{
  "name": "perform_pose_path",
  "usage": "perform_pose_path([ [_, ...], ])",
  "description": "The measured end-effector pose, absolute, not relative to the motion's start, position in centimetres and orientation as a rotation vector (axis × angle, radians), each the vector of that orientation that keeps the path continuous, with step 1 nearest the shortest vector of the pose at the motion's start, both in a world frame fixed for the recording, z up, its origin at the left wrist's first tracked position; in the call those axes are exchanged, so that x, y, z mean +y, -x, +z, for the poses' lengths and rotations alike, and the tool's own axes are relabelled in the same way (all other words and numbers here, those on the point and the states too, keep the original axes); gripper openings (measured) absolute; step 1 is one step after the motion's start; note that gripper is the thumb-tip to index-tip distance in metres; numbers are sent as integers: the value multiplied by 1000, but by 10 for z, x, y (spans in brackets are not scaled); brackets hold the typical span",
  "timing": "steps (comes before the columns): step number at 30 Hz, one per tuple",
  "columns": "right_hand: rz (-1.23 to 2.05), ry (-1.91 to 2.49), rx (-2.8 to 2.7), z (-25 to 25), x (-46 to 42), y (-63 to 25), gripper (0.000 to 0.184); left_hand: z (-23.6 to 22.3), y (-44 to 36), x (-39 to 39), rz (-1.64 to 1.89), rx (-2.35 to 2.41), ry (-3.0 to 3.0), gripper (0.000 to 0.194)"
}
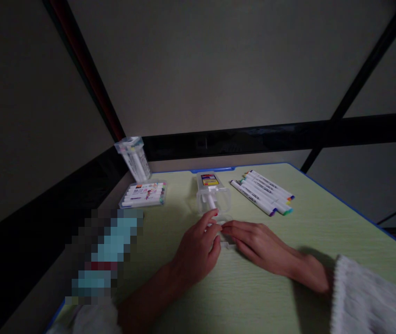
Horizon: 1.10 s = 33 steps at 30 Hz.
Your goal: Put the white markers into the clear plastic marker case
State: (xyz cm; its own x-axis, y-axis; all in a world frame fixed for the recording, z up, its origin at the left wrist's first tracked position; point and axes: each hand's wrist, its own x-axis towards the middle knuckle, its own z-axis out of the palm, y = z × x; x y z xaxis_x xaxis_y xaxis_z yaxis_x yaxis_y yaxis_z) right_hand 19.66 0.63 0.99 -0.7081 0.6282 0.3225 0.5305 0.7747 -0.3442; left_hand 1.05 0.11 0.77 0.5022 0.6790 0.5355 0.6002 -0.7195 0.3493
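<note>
A clear plastic marker box (213, 195) lies open-ended on the pale green table (323, 222), with one white marker inside it. My left hand (198, 250) and my right hand (256, 243) meet just in front of the box. Their fingertips pinch a small clear piece (226, 239), probably the box's lid, which is mostly hidden under the fingers. Several loose white markers (262, 191) with coloured ends lie in a row to the right of the box.
A flat pack of markers (144, 195) lies at the back left. Behind it a second clear marker box (134, 157) stands tilted. A blurred patch covers something at the left edge. Dark bars and a wall stand behind the table.
</note>
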Motion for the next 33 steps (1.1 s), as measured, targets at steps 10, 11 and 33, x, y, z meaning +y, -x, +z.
perform_pose_path([
  [10,314,875,-2557,12,6,-196,28,9,-10,1,982,1097,-2638,18],
  [11,311,870,-2552,12,6,-196,28,9,-10,1,975,1098,-2638,18],
  [33,339,883,-2560,14,7,-196,28,12,-9,1,865,1077,-2654,17],
])
